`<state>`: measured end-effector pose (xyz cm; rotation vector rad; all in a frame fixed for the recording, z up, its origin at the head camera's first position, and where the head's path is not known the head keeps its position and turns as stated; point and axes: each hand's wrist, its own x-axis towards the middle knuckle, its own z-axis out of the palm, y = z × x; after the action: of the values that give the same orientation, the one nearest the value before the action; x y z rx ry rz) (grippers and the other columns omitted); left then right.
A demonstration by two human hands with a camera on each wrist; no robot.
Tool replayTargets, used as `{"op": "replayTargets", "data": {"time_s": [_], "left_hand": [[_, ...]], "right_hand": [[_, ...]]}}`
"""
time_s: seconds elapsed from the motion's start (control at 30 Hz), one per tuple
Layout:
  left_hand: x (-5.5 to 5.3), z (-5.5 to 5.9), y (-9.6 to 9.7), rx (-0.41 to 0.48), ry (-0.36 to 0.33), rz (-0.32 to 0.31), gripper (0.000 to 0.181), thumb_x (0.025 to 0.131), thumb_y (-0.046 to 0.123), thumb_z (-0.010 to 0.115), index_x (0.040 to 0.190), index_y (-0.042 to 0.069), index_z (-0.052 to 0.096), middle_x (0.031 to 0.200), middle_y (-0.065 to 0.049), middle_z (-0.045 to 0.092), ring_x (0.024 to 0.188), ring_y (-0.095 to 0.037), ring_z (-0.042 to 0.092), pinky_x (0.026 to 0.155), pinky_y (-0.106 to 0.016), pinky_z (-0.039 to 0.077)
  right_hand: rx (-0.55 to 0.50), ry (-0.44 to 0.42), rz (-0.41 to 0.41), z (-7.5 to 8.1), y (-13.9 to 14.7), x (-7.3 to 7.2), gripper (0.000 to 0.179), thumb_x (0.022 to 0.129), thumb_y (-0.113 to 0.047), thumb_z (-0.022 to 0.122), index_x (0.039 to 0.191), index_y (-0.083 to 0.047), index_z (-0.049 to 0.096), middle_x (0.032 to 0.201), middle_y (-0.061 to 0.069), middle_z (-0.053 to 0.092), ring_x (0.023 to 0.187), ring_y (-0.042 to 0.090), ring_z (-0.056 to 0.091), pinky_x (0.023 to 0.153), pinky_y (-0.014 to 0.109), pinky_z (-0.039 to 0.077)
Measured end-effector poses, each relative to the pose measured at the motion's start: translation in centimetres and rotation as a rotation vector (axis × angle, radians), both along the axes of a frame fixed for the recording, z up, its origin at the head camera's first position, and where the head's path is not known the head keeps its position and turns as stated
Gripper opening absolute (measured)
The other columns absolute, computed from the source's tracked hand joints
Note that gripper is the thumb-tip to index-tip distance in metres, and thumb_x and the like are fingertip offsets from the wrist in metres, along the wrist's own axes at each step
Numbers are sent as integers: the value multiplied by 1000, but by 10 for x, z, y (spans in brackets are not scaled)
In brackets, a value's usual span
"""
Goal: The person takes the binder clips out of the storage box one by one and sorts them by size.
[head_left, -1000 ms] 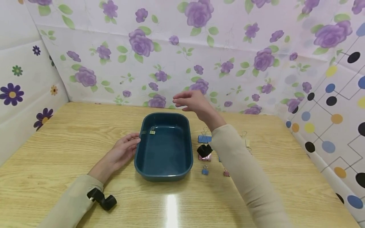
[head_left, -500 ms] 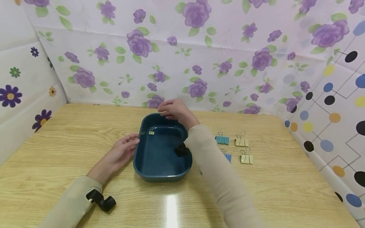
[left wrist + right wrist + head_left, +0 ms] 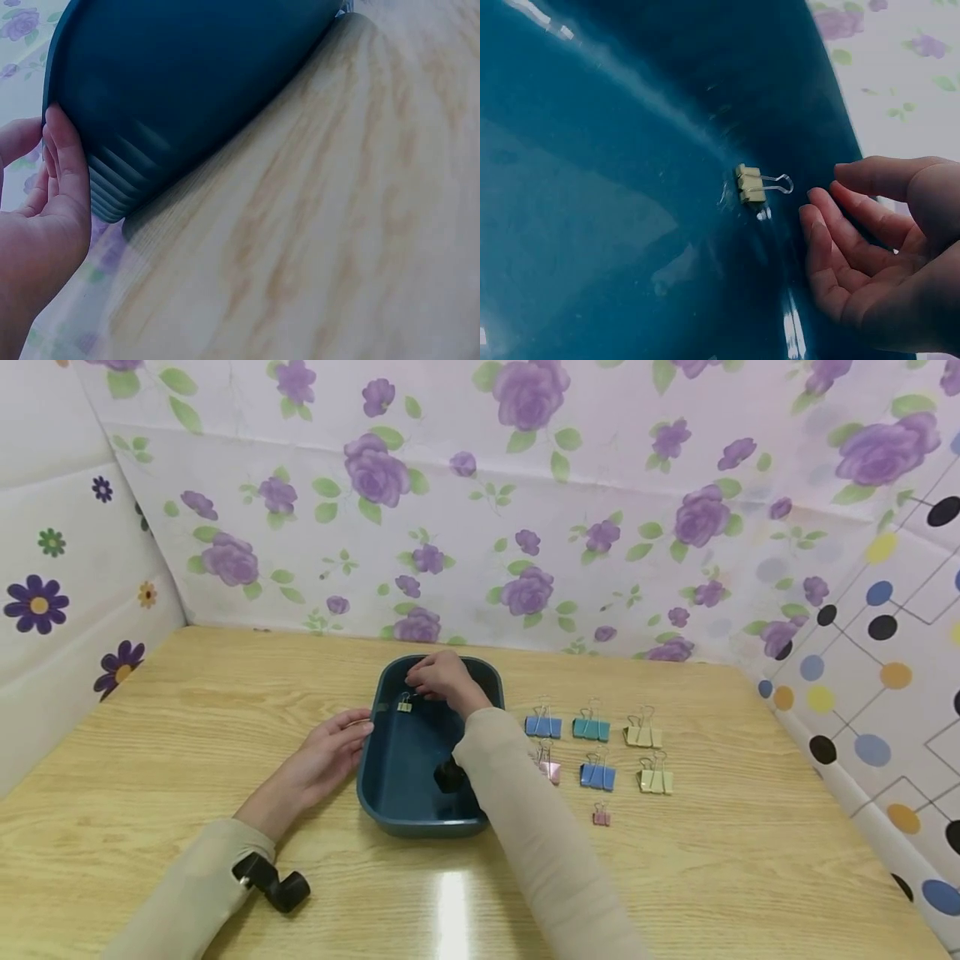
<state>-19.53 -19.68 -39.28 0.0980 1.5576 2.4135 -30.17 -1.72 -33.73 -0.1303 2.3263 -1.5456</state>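
A dark blue-green plastic tub (image 3: 431, 831) stands on the table. Against its left outer wall rests my left hand (image 3: 330, 756), its fingertips at the rim. That hand (image 3: 45, 225) shows in the left wrist view with fingers loosely extended along the tub's side. Inside the tub, near the far left corner, lies a small yellow binder clip (image 3: 405, 703). My right hand (image 3: 442, 681) reaches over the tub's back right part, beside this clip. In the right wrist view the clip (image 3: 751, 186) sits just off the fingertips, with no object between the loosely bent fingers of the hand (image 3: 885, 247).
Right of the tub lie several large binder clips in two rows: blue (image 3: 543, 727), teal (image 3: 592, 730), yellow (image 3: 643, 737), pink (image 3: 551, 772). A small pink clip (image 3: 602, 815) lies nearer. Floral cloth (image 3: 450, 527) hangs behind the table (image 3: 720, 827). My right sleeve (image 3: 540, 843) crosses the tub's right rim.
My right hand has come down and left from above the table's back into the tub, beside the small yellow clip. Its sleeve now uncovers more clips. My left hand has stayed at the tub.
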Motion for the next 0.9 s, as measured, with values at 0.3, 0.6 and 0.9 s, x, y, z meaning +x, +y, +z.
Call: {"op": "replayTargets", "data": {"time_s": [0.3,0.6,0.9], "left_hand": [[-2,0,1,24,15,-12,15,100,2,46,116,1,44,100,-4,60,88,-11,59,78,-22,49],[0,0,-1,32,7,-9,13,100,2,47,114,3,46,97,-3,61,87,-11,59,78,-22,49],[0,0,0,35,3,-11,14,100,2,47,114,2,46,99,-3,61,88,-11,59,79,-22,49]], "right_hand": [[37,-5,-20,-10,-5,-2,12,90,-7,67,98,-1,74,85,7,67,73,16,60,71,33,54],[64,-8,26,-16,-6,0,14,90,-5,66,100,1,74,92,10,70,70,15,59,76,35,55],[148,17,74,-16,-7,0,14,91,-6,65,100,0,74,84,7,68,72,17,62,72,33,54]]}}
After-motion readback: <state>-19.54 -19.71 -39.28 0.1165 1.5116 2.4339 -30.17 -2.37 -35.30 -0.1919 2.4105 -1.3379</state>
